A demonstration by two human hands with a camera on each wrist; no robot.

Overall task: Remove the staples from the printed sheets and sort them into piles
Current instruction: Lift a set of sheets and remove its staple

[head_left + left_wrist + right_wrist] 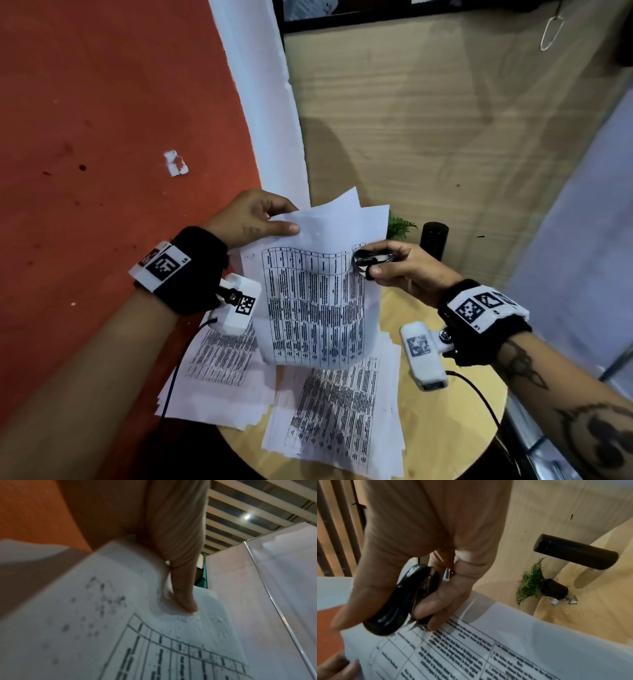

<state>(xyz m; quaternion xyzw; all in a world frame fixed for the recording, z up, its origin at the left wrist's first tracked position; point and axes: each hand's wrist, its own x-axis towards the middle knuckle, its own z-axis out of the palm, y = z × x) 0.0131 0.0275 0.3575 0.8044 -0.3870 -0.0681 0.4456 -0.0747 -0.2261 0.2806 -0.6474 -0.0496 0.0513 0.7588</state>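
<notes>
Above the round wooden table [411, 318], where loose white printed sheets [335, 425] already lie piled, the left hand [251, 217] pinches another bundle [318, 301], the right hand [402, 267] gripping a black staple remover [371, 257] against it.

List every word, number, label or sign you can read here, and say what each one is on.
No text can be read.
Held sheet: printed table, too blurred.
Two paper piles on the table: print too small.
Left wristband tag: a square code marker; the small mark at its corner is unreadable.
Right wristband tag: code markers, edge characters too small.
Wrist cameras: code stickers only.
</notes>
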